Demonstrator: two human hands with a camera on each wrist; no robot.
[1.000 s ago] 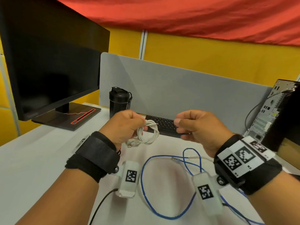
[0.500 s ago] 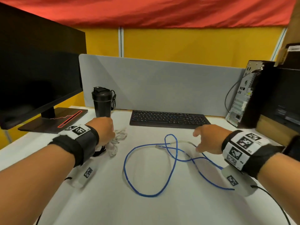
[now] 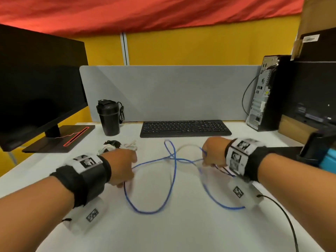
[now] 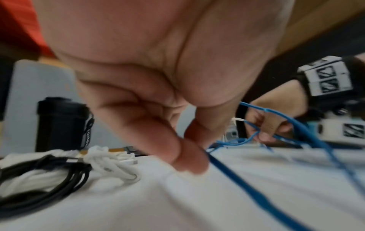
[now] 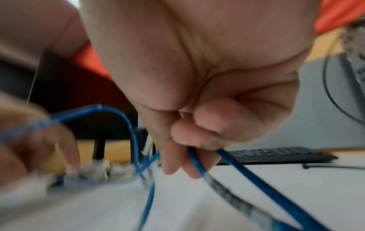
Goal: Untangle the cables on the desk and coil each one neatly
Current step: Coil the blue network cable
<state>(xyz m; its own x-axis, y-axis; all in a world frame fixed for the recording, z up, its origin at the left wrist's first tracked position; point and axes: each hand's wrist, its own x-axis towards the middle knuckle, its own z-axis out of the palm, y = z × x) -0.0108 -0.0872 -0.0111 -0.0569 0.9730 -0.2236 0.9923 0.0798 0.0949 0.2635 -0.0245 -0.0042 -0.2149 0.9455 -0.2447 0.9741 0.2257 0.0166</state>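
Note:
A long blue cable (image 3: 149, 211) lies in crossing loops on the white desk (image 3: 181, 233), with a pale grey stretch (image 3: 187, 146) running among them. My left hand (image 3: 127, 177) pinches the left loop; the left wrist view has the cable (image 4: 237, 179) leaving my thumb and fingertip (image 4: 189, 162). My right hand (image 3: 207, 160) grips the right part of it, fingers curled round the blue cable (image 5: 256, 179) in the right wrist view. A coiled white cable (image 3: 129, 146) and a coiled black cable (image 3: 111, 142) lie behind my left hand.
A black keyboard (image 3: 185, 128) lies at the back centre, with a black shaker bottle (image 3: 108, 118) left of it. The monitor (image 3: 40, 84) and its base stand at the far left. A computer tower (image 3: 263, 93) stands at the back right.
My left hand set the white coil down at the back left, then moved right onto the blue cable. My right hand dropped to the desk and took hold of the blue cable.

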